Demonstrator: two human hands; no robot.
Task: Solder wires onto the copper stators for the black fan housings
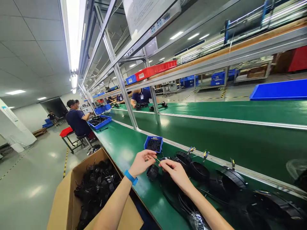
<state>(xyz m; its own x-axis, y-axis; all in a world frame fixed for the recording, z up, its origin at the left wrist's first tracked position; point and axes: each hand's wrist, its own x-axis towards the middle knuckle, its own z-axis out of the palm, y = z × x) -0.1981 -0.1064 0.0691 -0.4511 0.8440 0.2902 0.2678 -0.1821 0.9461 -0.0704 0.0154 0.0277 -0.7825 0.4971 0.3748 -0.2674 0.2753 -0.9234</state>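
Note:
Over the green bench, my left hand, with a blue band at its wrist, pinches one end of a thin yellow-green wire. My right hand grips the same wire a little to the right, fingertips closed. Just beneath the hands lies a small round black part. A small blue bin of short black pieces stands just beyond my fingers. Several round black housings with coloured wire ends sit in a row to the right of my right hand.
An open cardboard box full of black cabled parts stands at the bench's left edge. A metal upright rises behind the bench. Farther along, a person works beside a blue tray; another person sits across the line.

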